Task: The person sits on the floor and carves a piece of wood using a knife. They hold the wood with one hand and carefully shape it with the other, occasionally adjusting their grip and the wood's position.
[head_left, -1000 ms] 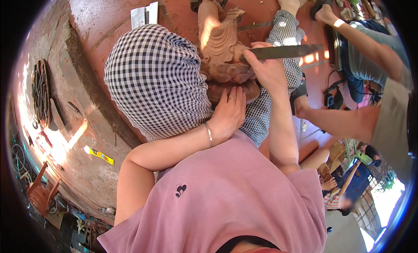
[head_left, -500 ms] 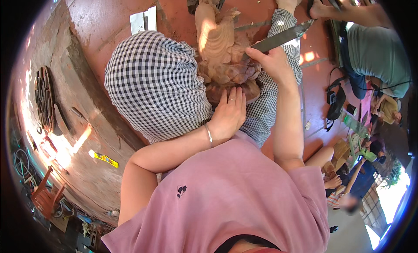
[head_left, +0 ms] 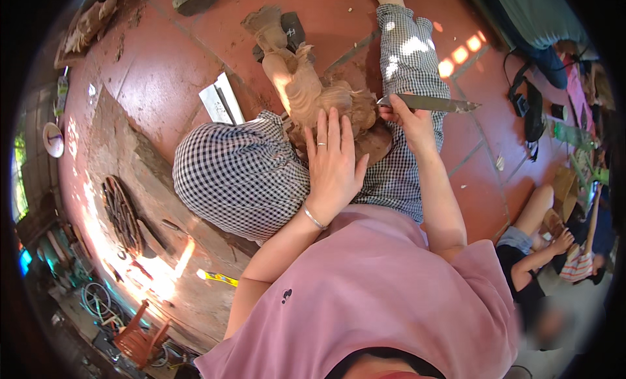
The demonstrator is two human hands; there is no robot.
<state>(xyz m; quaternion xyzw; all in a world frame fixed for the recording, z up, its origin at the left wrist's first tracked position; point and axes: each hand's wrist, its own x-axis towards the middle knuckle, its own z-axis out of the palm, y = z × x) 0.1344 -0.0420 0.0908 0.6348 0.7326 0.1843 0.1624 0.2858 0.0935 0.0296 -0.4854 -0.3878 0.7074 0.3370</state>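
Note:
A brown carved wooden figure (head_left: 305, 95) with swirling grooves lies between my legs, its narrow end pointing away from me. My left hand (head_left: 334, 162), with a ring and a bracelet, rests with fingers stretched out on the near part of the carving, covering some of it. Just right of the carving, over my checked trouser leg (head_left: 407, 69), my right hand (head_left: 415, 123) grips a knife (head_left: 438, 104). Its long, dark blade points to the right, nearly level and apart from the wood. The handle is mostly hidden in my fingers.
A dark block (head_left: 293, 30) sits by the carving's far end. White flat pieces (head_left: 222, 100) lie on the red tiles (head_left: 339, 14). At left, a thick slab (head_left: 140, 154) bears a dark coiled bundle (head_left: 121, 209) and a yellow tool (head_left: 220, 278). A black bag (head_left: 532, 115) and other people are at right.
My left hand has slid from the carving's near edge further up onto it. The knife has swung from slanting up and away to nearly level. The whole view has shifted.

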